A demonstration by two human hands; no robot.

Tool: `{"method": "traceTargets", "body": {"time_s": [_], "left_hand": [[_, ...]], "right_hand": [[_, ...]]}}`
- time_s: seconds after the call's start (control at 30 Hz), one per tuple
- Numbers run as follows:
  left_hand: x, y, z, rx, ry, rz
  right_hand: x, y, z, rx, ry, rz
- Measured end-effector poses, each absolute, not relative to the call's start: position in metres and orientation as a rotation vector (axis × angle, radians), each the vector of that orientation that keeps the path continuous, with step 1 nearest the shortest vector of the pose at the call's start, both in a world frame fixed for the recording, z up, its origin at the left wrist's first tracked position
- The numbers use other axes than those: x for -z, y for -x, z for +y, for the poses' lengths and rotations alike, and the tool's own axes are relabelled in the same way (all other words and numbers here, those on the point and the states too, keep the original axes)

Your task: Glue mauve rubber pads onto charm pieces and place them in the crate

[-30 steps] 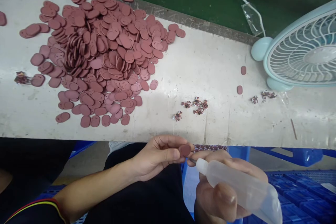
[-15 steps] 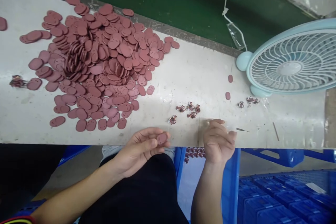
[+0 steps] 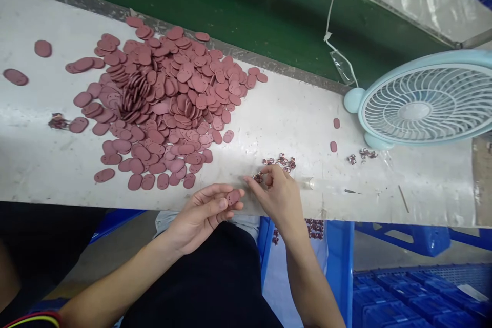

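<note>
Between the thumb and fingers of my left hand (image 3: 205, 215) is a dusty-red oval piece (image 3: 233, 197) with small holes, held just over the table's front edge. My right hand (image 3: 279, 195) reaches down at a small dark-red and metallic part (image 3: 258, 178). Its thumb and index finger are apart on either side of that part, and no firm grip shows. Several similar small parts (image 3: 284, 162) lie just beyond the right fingers. A big heap of the oval pieces (image 3: 165, 92) covers the left half of the table.
A light-blue fan (image 3: 415, 111) stands at the right. Two loose ovals (image 3: 333, 146), more small parts (image 3: 368, 154), a thin pointed tool (image 3: 352, 192) and a stick (image 3: 403, 199) lie on that side. Below the table edge, a blue crate (image 3: 340, 261) carries rows of small parts (image 3: 315, 229).
My right hand has moved left to the small part nearest my left hand. The left hand still holds the oval piece. The view has shifted a little, and another loose oval shows at far left.
</note>
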State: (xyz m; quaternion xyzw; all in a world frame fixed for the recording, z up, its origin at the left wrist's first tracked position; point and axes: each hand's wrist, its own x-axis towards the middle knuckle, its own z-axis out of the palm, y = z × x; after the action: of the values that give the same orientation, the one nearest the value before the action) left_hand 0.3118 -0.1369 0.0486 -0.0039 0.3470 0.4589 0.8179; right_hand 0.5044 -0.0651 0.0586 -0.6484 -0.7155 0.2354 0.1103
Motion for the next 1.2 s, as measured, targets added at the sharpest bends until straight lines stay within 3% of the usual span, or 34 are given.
{"method": "traceTargets", "body": {"time_s": [0.23, 0.5, 0.87, 1.2], "left_hand": [[-0.052, -0.302, -0.144, -0.989, -0.034, 0.703], [-0.065, -0.304, -0.17, -1.06, -0.154, 0.731], [-0.062, -0.318, -0.158, -1.087, -0.497, 0.819], [-0.058, -0.334, -0.138, -0.999, -0.409, 0.866]], "right_hand": [[-0.071, -0.498, -0.066, -0.847, 1.967, -2.027], [-0.113, -0.489, -0.145, -1.628, 1.333, -1.193], [-0.109, -0.492, -0.141, -1.717, 1.376, -1.049], [-0.105, -0.51, -0.13, -1.644, 1.481, -1.102]]}}
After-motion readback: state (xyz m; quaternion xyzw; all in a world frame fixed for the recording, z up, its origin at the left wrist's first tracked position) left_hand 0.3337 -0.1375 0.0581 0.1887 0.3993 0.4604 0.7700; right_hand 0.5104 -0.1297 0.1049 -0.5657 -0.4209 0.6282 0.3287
